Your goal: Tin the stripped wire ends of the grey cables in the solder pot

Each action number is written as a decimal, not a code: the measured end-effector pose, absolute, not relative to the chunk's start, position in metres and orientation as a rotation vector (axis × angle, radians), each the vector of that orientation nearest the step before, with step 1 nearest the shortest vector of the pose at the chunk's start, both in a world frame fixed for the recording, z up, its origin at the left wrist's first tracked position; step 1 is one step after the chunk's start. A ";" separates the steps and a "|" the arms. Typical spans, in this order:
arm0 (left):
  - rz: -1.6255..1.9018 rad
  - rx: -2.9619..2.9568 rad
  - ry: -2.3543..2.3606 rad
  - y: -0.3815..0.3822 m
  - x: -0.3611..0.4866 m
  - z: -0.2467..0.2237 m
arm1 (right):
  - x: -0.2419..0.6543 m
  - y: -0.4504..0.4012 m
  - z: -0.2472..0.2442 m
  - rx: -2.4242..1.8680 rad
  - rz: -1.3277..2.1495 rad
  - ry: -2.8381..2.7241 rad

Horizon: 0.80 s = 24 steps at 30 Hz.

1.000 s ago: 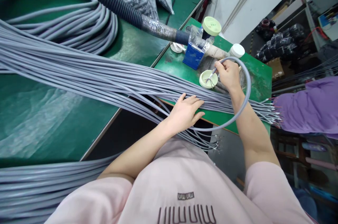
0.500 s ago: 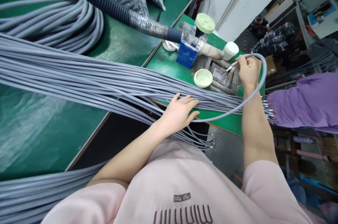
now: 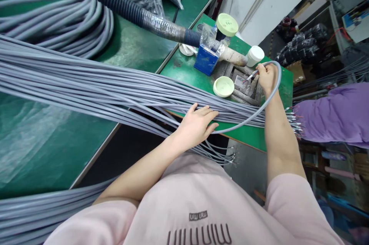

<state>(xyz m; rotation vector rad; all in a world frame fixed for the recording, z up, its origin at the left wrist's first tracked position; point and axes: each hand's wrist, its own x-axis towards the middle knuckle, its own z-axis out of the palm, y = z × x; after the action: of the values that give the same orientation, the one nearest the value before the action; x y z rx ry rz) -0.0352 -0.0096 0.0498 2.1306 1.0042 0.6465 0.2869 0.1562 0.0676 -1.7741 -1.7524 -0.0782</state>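
My right hand (image 3: 266, 77) is closed around the end of a grey cable (image 3: 250, 119), which loops up over the wrist. Thin stripped wires stick out of that end, over a small square metal pot (image 3: 243, 83) in a grimy frame. My left hand (image 3: 198, 122) lies with fingers spread on a long bundle of grey cables (image 3: 138, 83). Left of the pot sits an open pale-green tub (image 3: 223, 86). The mouth of a hose (image 3: 235, 57) is just behind the pot, beside a blue block (image 3: 206, 60).
A white jar (image 3: 255, 55) and a green-lidded container (image 3: 227, 24) stand at the back. Coiled cable (image 3: 98, 29) lies on the left table. At the right is a person's purple sleeve (image 3: 337, 114), near the bundle's wire ends. More cables hang below the table edge.
My right hand has moved slightly left and down with the cable end, and the loop has shifted left. My left hand stays on the bundle. The view has shifted a little.
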 end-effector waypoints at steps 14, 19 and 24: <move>0.706 2.113 1.007 -0.009 -0.037 0.047 | 0.252 0.088 0.109 -1.581 -0.025 -1.776; 0.895 1.810 0.888 -0.017 -0.028 0.048 | 0.220 -0.019 0.132 -1.246 0.013 -2.049; 0.700 1.191 0.512 -0.034 -0.004 0.052 | 0.203 -0.094 0.115 -1.003 -0.093 -2.470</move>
<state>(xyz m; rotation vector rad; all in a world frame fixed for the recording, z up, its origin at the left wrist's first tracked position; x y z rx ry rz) -0.0036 -0.0338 0.0515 1.1914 0.5122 0.7002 0.2032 -0.0937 0.1155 -1.0030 -2.4701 -0.0930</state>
